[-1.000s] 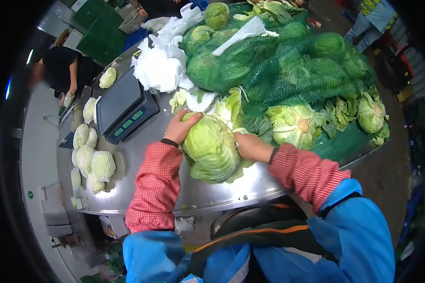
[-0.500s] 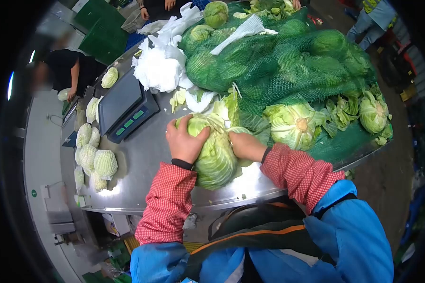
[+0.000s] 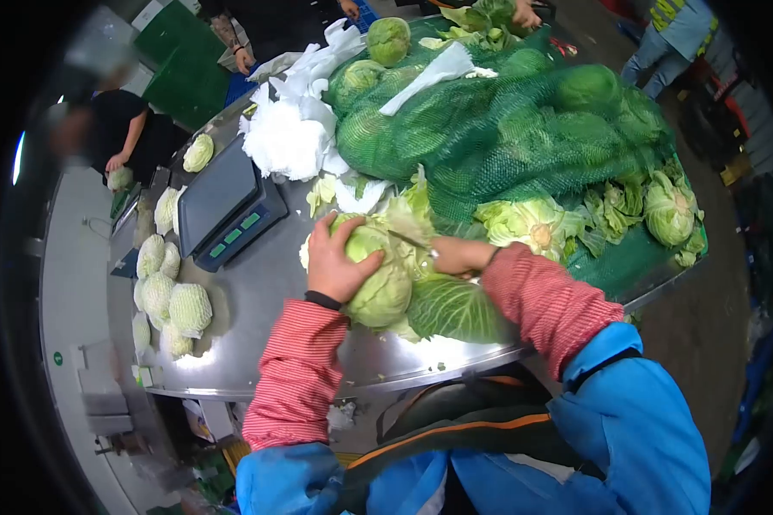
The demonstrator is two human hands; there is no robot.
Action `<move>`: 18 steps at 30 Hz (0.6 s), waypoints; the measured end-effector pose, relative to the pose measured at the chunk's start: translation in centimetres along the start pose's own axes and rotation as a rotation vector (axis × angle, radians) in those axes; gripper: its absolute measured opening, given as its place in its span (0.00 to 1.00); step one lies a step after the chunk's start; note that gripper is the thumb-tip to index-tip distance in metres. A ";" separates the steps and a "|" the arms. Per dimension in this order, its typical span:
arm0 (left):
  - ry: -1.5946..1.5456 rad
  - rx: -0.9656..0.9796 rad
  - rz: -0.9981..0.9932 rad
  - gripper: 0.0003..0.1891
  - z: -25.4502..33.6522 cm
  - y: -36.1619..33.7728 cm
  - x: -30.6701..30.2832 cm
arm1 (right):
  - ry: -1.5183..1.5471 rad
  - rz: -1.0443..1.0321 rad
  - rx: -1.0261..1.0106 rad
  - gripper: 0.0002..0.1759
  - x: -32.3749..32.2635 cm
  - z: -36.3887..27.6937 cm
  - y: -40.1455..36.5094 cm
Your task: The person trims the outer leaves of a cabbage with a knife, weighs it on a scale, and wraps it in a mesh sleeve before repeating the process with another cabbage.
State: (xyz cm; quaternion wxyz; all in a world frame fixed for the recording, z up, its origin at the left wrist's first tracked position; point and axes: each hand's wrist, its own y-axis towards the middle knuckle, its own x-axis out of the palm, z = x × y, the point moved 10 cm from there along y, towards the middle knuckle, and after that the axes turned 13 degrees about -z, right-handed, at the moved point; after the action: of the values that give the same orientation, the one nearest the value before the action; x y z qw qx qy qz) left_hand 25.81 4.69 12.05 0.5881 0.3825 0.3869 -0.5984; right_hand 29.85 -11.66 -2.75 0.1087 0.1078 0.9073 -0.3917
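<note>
A pale green cabbage [image 3: 383,294] rests on the metal table in front of me. My left hand [image 3: 338,260] grips it from the left, thumb and fingers spread over its top. In my right hand [image 3: 462,257] is a small knife [image 3: 412,242], its blade reaching left to the cabbage's upper right side. The handle is mostly hidden by the fingers. A large outer leaf [image 3: 457,309] lies folded away from the head, below my right hand. Loose leaves [image 3: 414,209] lie just behind the cabbage.
Green net sacks of cabbages [image 3: 498,129] fill the far side. A scale [image 3: 232,206] stands left, near white foam nets [image 3: 288,133] and several net-wrapped cabbages [image 3: 158,296]. Trimmed cabbages [image 3: 537,230] lie at right. Other people work at the far and left edges.
The large outer leaf has come away from the head and folded down to the right. The cabbage has turned, and the knife blade now shows. My right hand has moved slightly right.
</note>
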 end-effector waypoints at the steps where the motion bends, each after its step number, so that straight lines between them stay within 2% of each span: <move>1: -0.104 0.043 0.001 0.34 -1.3 -0.6 -0.6 | 0.090 -0.033 -0.027 0.23 0.0 2.4 0.8; 2: -0.201 0.081 0.001 0.37 -2.9 -1.6 -1.1 | 0.183 -0.073 -0.058 0.23 0.2 3.5 1.5; 3: -0.280 0.092 0.000 0.45 -4.9 -2.8 -1.2 | 0.210 -0.052 -0.037 0.23 0.1 3.8 1.8; 5: -0.450 -0.038 0.067 0.47 -11.4 -5.8 0.2 | 0.262 -0.007 0.008 0.23 -0.2 3.8 2.7; 6: -0.540 -0.102 0.102 0.48 -13.6 -7.5 0.9 | 0.199 0.055 0.010 0.24 -0.7 3.0 2.4; 7: -0.961 -0.136 0.022 0.46 -14.4 -8.9 3.0 | 0.137 0.117 0.012 0.24 -1.1 1.9 1.6; 8: -1.086 -0.201 0.084 0.45 -15.8 -11.0 4.3 | 0.074 0.177 0.009 0.25 -1.2 0.8 1.3; 9: -1.212 -0.264 0.151 0.44 -17.5 -13.2 6.4 | -0.317 0.436 -0.194 0.25 -1.4 2.4 4.6; 10: -1.337 -0.324 0.219 0.44 -18.5 -15.1 8.1 | -0.316 0.450 -0.223 0.26 -1.2 2.3 4.0; 12: -1.404 -0.319 0.297 0.44 -17.0 -17.1 9.0 | -0.305 0.485 -0.273 0.27 -0.7 0.6 1.2; 13: -1.440 -0.321 0.339 0.44 -16.4 -18.0 9.4 | -0.136 0.394 -0.243 0.27 -0.3 -0.7 -0.6; 15: -1.297 -0.380 0.326 0.44 -16.4 -18.0 9.1 | 0.188 0.207 -0.171 0.29 1.0 -3.5 -4.1; 17: -1.173 -0.466 0.296 0.46 -17.0 -17.1 8.4 | 0.484 0.135 -0.220 0.30 2.5 -3.3 -3.8; 18: -1.247 -0.531 0.313 0.47 -17.4 -17.0 8.4 | 0.636 0.103 -0.243 0.31 3.1 -3.1 -3.7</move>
State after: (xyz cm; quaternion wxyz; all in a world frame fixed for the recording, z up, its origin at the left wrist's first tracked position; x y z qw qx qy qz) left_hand 8.69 17.31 -2.54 0.8536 -0.1382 0.0506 -0.4997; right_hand 25.48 -11.54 0.96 -0.1477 0.2564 0.9291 -0.2218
